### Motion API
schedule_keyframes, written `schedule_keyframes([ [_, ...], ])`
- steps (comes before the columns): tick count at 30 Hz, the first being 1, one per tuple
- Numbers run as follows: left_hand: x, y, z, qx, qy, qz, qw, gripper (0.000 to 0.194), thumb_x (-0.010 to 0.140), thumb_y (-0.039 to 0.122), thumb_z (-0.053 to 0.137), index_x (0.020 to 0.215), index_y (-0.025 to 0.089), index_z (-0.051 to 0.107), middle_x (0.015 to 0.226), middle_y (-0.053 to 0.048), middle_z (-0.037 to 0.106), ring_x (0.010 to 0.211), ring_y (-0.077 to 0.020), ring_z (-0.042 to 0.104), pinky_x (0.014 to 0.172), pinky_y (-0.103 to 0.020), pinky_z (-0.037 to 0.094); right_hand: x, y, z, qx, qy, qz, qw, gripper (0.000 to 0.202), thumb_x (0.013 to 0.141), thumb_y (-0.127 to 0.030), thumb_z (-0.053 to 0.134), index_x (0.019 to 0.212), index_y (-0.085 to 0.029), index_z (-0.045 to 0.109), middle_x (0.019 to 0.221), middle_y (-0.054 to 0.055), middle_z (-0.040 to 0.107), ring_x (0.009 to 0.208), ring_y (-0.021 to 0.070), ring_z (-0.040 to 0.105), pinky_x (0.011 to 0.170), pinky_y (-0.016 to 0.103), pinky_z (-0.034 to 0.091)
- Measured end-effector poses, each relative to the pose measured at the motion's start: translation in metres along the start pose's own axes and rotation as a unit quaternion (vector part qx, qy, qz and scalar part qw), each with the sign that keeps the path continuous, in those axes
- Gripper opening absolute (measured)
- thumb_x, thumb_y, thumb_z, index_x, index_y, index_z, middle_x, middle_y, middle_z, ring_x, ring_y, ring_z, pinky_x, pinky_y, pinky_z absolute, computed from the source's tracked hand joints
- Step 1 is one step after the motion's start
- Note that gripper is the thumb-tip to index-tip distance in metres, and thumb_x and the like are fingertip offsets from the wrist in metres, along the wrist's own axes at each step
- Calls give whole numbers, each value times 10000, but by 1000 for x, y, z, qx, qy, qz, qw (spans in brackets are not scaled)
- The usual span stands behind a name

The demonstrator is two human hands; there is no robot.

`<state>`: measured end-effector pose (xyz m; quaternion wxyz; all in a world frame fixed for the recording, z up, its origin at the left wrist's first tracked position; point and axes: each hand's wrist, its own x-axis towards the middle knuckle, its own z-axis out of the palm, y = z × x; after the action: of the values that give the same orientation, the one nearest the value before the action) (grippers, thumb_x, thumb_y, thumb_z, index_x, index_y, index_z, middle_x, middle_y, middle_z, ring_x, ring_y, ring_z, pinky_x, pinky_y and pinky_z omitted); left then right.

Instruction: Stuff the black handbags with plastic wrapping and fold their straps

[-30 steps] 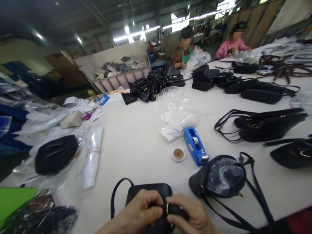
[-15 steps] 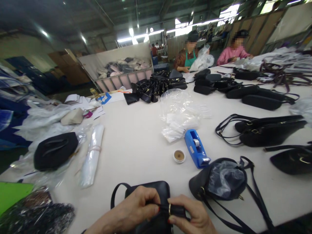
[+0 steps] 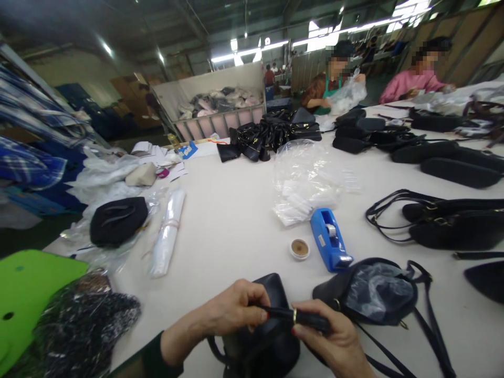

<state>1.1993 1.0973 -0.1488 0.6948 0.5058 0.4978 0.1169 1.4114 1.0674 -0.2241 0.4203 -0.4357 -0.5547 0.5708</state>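
Basically blk strap (image 3: 277, 312), gold-tone ring (image 3: 295, 316), glossy, L + R hands (image 3: 239, 310) (image 3: 329, 332) pinched shut on it.

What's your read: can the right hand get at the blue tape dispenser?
Probably yes: the blue tape dispenser stands uncovered ahead, but the right hand would first have to release the black strap.

Strip lights (image 3: 252, 51) and bright windows (image 3: 323, 35) (washed out) glow toward twelve and one o'clock, under a dark ceiling (image 3: 177, 21).
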Motion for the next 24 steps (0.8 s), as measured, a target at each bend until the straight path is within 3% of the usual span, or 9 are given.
schedule_keyframes([
  [3,10,-3,17,-77,-4,-15,997,336,571,392,669,729,118,558,592,15,525,494,-82,451,493,-198,362,3,7,5,33,-35,-31,998,213,658,-286,734,866,-267,694,707,-23,691,617,96,627,568,130,489],
  [6,13,-2,24,-98,-1,-9,995,351,574,418,659,713,116,546,569,2,535,465,-90,454,481,-211,356,5,10,8,79,-57,-12,995,214,644,-275,748,851,-258,696,712,-18,692,623,102,633,573,137,500],
  [9,7,1,16,-10,-8,23,1000,312,637,370,648,817,126,573,673,-5,565,593,-120,506,560,-226,390,7,6,5,59,-71,12,996,207,676,-292,725,874,-242,694,748,-3,696,665,124,646,606,164,520],
  [11,2,1,11,78,22,41,996,372,599,291,713,927,164,590,770,8,574,693,-133,512,602,-220,391,9,0,2,12,-60,1,998,208,695,-300,707,890,-231,683,763,1,691,684,131,648,626,173,527],
  [14,2,-4,15,199,74,82,974,540,529,248,796,1032,250,599,905,24,600,775,-145,531,635,-214,379,12,-12,-2,-59,-50,-67,995,171,729,-257,668,895,-223,650,795,1,675,732,129,645,675,179,528],
  [17,10,-9,28,261,116,118,951,308,641,276,731,936,241,647,801,33,631,715,-128,554,621,-210,356,15,-27,-8,-133,-36,-170,976,138,726,-209,663,856,-219,621,809,2,643,751,123,625,671,187,513],
  [20,18,-9,35,290,139,152,935,76,684,203,645,757,182,640,649,42,582,606,-93,507,559,-195,317,19,-42,-16,-225,-39,-241,943,135,734,-183,662,846,-221,596,745,-14,617,701,113,588,627,214,477],
  [22,21,-7,35,321,132,167,923,46,660,171,641,680,163,600,600,49,536,565,-82,464,526,-192,290,22,-51,-19,-285,-60,-281,915,115,769,-161,621,866,-215,596,687,-21,598,663,114,559,629,252,448],
  [24,23,-4,33,332,121,170,920,117,664,218,678,743,171,605,616,50,534,569,-87,467,524,-189,291,24,-55,-20,-319,-73,-316,890,96,794,-145,581,868,-202,607,642,-20,575,625,114,529,621,277,422],
])
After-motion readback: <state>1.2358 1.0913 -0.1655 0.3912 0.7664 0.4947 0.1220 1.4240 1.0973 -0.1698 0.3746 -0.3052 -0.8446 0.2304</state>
